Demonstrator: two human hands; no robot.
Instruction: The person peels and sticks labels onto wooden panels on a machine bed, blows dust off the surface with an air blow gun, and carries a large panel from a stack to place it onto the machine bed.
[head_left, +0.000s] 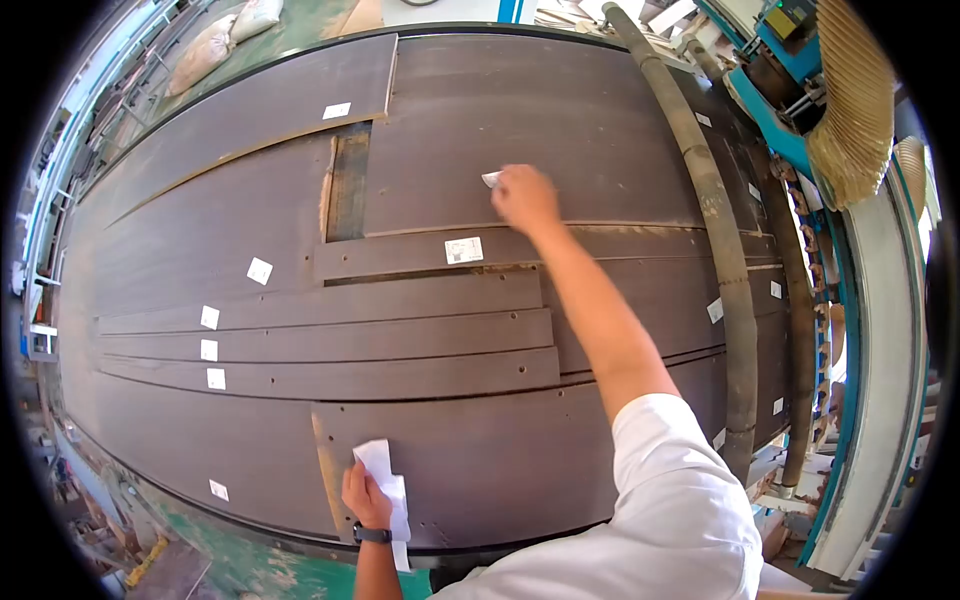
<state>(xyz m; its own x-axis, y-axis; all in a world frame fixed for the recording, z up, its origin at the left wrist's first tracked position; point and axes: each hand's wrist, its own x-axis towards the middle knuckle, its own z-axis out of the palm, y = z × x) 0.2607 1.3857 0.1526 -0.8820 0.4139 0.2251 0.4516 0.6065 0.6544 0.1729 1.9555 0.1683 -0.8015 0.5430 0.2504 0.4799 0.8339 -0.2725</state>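
Note:
My right hand is stretched out over the large brown panel at the upper middle, its fingers closed on a small white label. Near the front edge, my left hand, with a dark watch on the wrist, grips a strip of white paper above the lower panel. Between the two hands lies a brown strip with a printed label stuck on it. Narrow brown strips with small holes lie side by side below that.
White labels sit on other panels, one of them at left. A thick hose crosses the panels at right. Beyond it stand a ribbed duct and a machine rail. Sacks lie at the upper left.

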